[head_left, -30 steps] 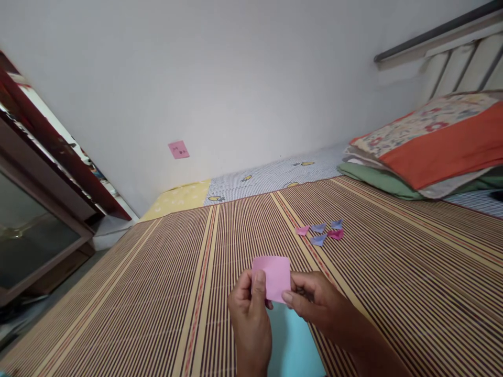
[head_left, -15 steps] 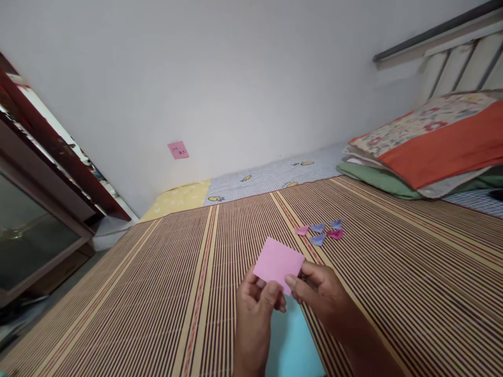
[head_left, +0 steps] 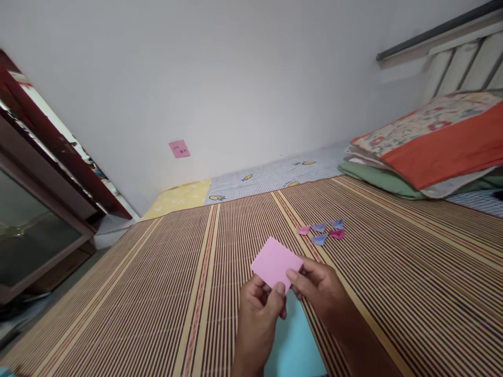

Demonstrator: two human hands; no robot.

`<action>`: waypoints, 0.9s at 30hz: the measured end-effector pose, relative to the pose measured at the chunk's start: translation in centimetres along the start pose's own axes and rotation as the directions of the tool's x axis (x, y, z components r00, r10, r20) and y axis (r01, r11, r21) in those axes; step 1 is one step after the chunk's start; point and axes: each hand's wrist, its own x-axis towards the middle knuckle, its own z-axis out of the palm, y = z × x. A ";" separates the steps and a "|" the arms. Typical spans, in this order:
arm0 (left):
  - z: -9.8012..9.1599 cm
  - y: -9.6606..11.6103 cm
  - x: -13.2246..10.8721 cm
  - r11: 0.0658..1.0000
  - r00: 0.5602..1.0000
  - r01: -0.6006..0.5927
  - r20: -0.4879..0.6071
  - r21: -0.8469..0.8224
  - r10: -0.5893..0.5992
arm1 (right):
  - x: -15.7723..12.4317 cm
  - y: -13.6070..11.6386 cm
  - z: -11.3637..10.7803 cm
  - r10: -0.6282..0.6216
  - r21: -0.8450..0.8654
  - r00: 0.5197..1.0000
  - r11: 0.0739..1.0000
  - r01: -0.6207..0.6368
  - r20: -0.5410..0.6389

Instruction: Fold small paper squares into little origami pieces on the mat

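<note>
A square of pink paper [head_left: 276, 260] is held up between both hands, one corner pointing away from me. My left hand [head_left: 259, 314] pinches its near left edge, thumb on top and fingers curled beneath. My right hand [head_left: 318, 285] grips the right side, its thumb pressed on the paper's face. Below the hands lies a light blue sheet [head_left: 296, 340], partly covered by them. Beyond the right hand, several small folded paper pieces rest on the striped mat, among them a pink piece [head_left: 303, 230], a magenta piece [head_left: 337, 234] and a blue piece [head_left: 319, 240].
The striped mat [head_left: 137, 293] spreads across the bed. Folded bedding with an orange and floral cover [head_left: 440, 136] is stacked at the right, by a white radiator [head_left: 463, 65]. A pink note [head_left: 179, 148] is stuck to the wall. A glass-fronted cabinet [head_left: 39, 225] stands at the left.
The pink paper has turned slightly in my hands. My left thumb has shifted a little to the right along its near edge, and the left hand has lowered slightly.
</note>
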 end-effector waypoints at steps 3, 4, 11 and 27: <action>0.0 0.0 -0.1 1.000 1.000 0.000 0.024 0.020 0.000 | 0.0 -0.2 0.2 -0.014 0.006 1.000 1.000 0.014 0.008; -0.1 0.0 -0.2 1.000 1.000 -0.006 0.028 0.030 0.005 | 0.0 -0.3 0.3 -0.017 0.002 1.000 1.000 0.017 0.008; -0.8 -0.5 -0.3 0.999 0.997 -0.032 0.066 0.041 0.029 | -0.2 -0.6 -0.1 -0.052 -0.077 0.998 0.996 0.050 -0.020; -0.7 -0.1 0.1 1.000 0.995 0.014 0.102 0.020 -0.016 | 0.0 -0.3 -1.4 -0.070 -0.114 0.993 0.992 0.059 -0.091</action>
